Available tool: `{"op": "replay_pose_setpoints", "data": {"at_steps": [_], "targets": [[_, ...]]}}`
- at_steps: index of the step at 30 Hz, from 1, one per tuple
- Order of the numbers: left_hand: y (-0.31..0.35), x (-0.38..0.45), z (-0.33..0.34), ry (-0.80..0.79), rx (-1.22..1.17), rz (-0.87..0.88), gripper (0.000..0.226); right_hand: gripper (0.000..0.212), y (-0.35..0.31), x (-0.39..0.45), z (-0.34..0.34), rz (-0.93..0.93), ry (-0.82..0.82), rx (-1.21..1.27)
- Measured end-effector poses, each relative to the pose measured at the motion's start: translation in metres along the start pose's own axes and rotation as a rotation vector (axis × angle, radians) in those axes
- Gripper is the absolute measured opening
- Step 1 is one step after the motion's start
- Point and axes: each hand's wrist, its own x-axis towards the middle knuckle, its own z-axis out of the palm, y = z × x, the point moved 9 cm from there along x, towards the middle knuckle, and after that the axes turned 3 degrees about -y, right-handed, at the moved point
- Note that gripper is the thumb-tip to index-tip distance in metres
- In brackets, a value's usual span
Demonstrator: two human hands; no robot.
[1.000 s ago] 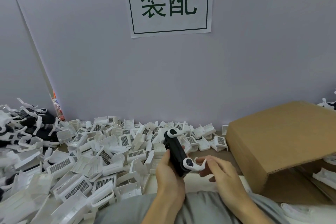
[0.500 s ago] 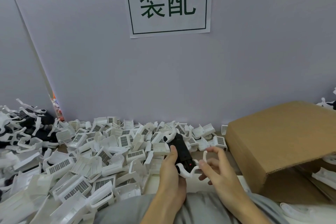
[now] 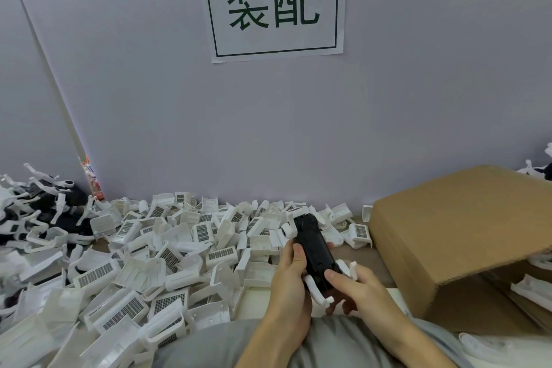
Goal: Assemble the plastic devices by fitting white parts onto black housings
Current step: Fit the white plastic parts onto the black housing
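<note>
Seen from our own head-worn camera, our two bare hands and forearms rise from the bottom centre of the frame. Our left hand [image 3: 289,284] and our right hand [image 3: 363,287] carry no gloves, rings or watch that we can make out, and both forearms are uncovered as far down as the lower edge, with no sleeve cuff in view. Our fingernails look short and unpainted. Beneath the arms, across the lower middle of the frame, lies the plain grey fabric of our clothing [image 3: 209,346], smooth, softly creased and without print, logo, pocket or seam that we can tell.
</note>
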Motion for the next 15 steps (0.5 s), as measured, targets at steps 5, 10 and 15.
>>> {"op": "replay_pose_setpoints", "data": {"at_steps": [5,10,15], "targets": [[-0.0017,0.0017,-0.0044,0.02,-0.006,-0.013,0.035,0.012,0.0004,0.0004,0.004,0.0,-0.051,-0.07],[-0.0021,0.0021,-0.006,0.046,-0.008,-0.012,0.036,0.012,0.0006,0.0019,0.0041,-0.011,-0.049,-0.032],[-0.0009,0.0027,-0.0068,0.034,-0.013,0.0,0.035,0.021,0.0004,0.0009,0.0048,0.0,-0.051,-0.008]]}}
